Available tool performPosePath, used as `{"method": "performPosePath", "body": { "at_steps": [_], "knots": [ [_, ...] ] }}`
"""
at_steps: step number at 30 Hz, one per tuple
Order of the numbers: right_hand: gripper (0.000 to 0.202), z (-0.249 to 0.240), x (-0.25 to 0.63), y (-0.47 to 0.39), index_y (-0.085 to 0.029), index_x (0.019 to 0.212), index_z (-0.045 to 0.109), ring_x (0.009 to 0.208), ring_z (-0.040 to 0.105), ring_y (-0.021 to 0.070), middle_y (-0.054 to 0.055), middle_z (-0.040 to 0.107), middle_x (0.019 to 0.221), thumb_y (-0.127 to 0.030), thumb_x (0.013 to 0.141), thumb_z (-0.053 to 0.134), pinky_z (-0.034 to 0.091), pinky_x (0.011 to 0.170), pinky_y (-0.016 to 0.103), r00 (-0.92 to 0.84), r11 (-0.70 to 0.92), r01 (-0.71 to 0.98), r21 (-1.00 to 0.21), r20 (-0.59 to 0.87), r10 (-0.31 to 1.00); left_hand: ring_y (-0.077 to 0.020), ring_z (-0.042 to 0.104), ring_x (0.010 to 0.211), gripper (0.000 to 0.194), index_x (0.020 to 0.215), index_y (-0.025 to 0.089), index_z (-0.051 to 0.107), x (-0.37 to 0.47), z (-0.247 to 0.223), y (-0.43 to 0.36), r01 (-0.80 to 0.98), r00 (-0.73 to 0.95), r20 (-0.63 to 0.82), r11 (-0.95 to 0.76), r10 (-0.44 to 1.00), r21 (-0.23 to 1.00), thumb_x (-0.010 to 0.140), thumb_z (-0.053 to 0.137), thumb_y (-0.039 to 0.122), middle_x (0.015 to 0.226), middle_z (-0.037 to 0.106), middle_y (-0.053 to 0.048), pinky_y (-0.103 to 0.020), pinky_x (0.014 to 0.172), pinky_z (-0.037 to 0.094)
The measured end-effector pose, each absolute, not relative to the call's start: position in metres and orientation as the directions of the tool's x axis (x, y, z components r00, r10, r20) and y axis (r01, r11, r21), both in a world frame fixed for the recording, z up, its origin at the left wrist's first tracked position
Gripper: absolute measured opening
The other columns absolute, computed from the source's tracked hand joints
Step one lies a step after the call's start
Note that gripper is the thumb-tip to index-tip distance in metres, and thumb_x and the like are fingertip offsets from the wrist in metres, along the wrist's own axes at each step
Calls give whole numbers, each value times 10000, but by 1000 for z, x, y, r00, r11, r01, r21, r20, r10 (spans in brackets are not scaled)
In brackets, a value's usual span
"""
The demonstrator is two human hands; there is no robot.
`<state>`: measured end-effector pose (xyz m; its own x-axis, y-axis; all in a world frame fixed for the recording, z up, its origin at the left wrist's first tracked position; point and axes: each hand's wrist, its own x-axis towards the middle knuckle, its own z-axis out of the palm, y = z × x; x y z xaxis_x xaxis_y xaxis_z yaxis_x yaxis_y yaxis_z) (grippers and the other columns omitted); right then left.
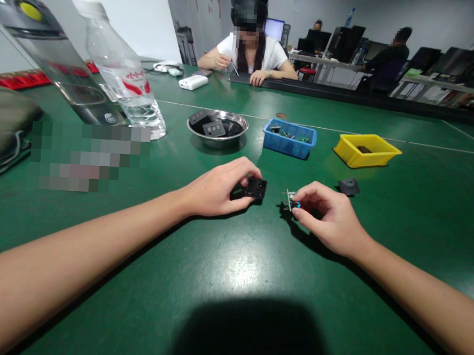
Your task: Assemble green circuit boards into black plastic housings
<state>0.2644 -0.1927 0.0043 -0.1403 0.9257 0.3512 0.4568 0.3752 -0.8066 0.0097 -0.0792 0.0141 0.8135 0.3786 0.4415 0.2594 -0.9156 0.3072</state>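
Between its thumb and fingers, my left hand grips a small black plastic housing, its hollow side facing right. My right hand pinches a small circuit board with a blue component on it and thin leads pointing left. The board and the housing are apart, with a short gap of green tabletop between them. Just beyond my right hand lies a black plastic cover on the table.
Behind my hands stand a metal bowl of black housings, a blue bin of circuit boards and a yellow bin with dark parts. Two bottles, one a clear water bottle, are at left. A person sits across the green table.
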Motion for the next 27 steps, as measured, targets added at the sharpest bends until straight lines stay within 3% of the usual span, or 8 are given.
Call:
{"method": "performPosePath", "body": {
  "at_steps": [20, 27],
  "knots": [
    [116, 4, 265, -192, -203, 950, 646, 690, 655, 157, 18, 712, 813, -211, 850, 704, 508, 623, 283, -97, 349, 449, -823, 344, 934, -165, 639, 860, 280, 1141, 178, 557, 9, 14, -80, 295, 810, 413, -898, 416, 326, 885, 637, 260, 1059, 668, -61, -286, 802, 521],
    [115, 4, 264, -192, -206, 949, 641, 713, 674, 163, 24, 727, 837, -226, 856, 706, 518, 635, 287, -84, 341, 448, -826, 341, 936, -219, 644, 1076, 266, 1106, 180, 542, 9, 12, -77, 251, 794, 488, -926, 363, 281, 863, 644, 222, 1145, 640, -102, -346, 937, 532]
  ]
}}
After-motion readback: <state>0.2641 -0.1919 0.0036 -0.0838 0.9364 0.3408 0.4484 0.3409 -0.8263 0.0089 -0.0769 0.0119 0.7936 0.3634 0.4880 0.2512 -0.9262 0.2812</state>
